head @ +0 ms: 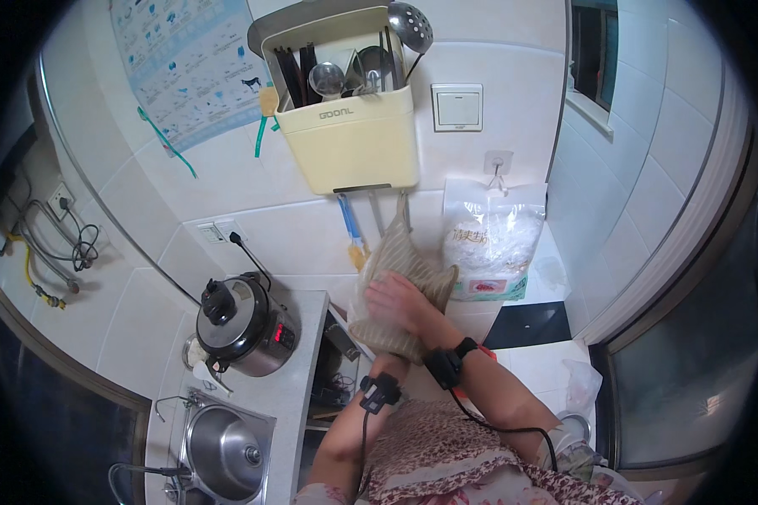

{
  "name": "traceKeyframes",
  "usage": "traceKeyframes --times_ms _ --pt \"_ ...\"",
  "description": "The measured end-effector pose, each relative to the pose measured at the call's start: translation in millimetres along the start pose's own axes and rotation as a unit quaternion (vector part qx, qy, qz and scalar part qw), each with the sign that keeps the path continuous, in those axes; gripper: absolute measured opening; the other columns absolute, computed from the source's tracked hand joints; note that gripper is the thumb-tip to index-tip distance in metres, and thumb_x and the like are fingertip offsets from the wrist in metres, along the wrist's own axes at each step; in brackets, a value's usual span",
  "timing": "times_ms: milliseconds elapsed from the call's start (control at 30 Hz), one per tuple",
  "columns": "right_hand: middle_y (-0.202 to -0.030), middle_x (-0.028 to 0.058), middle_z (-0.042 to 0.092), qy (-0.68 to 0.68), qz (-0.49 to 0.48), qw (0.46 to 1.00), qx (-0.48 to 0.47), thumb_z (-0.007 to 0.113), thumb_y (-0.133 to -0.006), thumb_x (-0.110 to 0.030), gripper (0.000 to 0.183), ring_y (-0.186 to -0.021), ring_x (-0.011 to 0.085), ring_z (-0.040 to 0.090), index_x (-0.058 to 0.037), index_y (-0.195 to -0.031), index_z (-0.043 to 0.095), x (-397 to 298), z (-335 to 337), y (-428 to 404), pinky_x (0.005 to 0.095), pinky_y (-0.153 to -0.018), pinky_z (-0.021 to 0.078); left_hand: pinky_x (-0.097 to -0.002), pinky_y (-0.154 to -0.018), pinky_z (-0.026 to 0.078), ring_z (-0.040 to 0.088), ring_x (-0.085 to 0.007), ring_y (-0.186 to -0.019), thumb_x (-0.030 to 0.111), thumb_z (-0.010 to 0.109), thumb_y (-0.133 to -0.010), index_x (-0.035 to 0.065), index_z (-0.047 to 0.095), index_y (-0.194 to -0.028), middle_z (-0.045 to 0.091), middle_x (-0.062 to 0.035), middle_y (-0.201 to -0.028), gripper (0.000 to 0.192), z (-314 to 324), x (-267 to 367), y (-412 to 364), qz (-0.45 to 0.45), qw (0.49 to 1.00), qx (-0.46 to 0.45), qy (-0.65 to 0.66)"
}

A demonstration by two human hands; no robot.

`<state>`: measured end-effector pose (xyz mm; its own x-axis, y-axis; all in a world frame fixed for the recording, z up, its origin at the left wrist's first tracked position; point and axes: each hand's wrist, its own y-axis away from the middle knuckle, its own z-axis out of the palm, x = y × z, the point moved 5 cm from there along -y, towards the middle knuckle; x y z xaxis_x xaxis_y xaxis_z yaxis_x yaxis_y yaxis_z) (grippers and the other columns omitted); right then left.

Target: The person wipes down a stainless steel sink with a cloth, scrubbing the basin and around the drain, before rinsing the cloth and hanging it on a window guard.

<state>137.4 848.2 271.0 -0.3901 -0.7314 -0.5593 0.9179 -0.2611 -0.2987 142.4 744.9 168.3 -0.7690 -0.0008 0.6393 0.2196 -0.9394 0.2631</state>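
A beige striped cloth (399,252) hangs on the wall below the cream utensil holder (354,142). My right hand (399,300) lies on the front of the cloth, slightly blurred; whether its fingers grip the fabric does not show. The cloth hides my left hand from the wrist on. Both wrists wear black strapped devices with cables. Beside the cloth hang a blue-handled brush (352,233) on the left and a clear plastic bag (496,246) with printing on the right.
At the left, an electric pressure cooker (243,328) with a lit display stands on the counter (312,315), behind a steel sink (227,445). Chopsticks and a slotted skimmer (410,26) are in the holder. A wall switch (457,107) is above the bag. A glazed door (682,353) is at right.
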Motion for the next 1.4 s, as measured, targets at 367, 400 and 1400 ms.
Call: traceKeyframes --times_ms 367,400,1400 --pt "-0.08 0.0078 0.06 0.38 -0.148 0.865 0.292 0.052 -0.089 -0.017 0.013 -0.074 0.0183 0.061 -0.0067 -0.095 0.055 -27.3 6.9 -15.3 0.0303 -0.06 0.0486 -0.0356 -0.08 0.048 0.056 -0.0222 -0.096 0.04 0.044 -0.091 0.0054 0.046 -0.12 0.055 -0.0101 -0.109 0.045 5.1 1.4 -5.8 -0.023 1.0 -0.013 -0.004" --pt "-0.073 0.0114 0.061 0.476 -0.165 0.809 0.304 0.054 -0.087 -0.017 0.014 -0.069 0.0203 0.062 -0.0051 -0.094 0.056 -32.3 14.5 -14.9 0.0321 -0.059 0.0479 -0.0356 -0.08 0.048 0.056 -0.0223 -0.096 0.041 0.045 -0.091 0.0053 0.047 -0.12 0.055 -0.0102 -0.109 0.045 6.7 3.0 -7.8 -0.019 1.0 -0.018 0.007" --pt "-0.103 0.0081 0.057 0.03 -0.085 0.988 0.125 0.034 -0.095 -0.031 0.036 -0.095 0.0213 0.054 -0.0055 -0.11 0.054 -37.7 -51.9 -30.6 0.0307 -0.087 0.0413 -0.0424 -0.084 0.045 0.056 -0.0291 -0.096 0.04 0.056 -0.082 0.0073 0.058 -0.111 0.062 -0.0105 -0.103 0.044 135.4 109.6 -61.7 -0.032 0.997 0.061 -0.045"
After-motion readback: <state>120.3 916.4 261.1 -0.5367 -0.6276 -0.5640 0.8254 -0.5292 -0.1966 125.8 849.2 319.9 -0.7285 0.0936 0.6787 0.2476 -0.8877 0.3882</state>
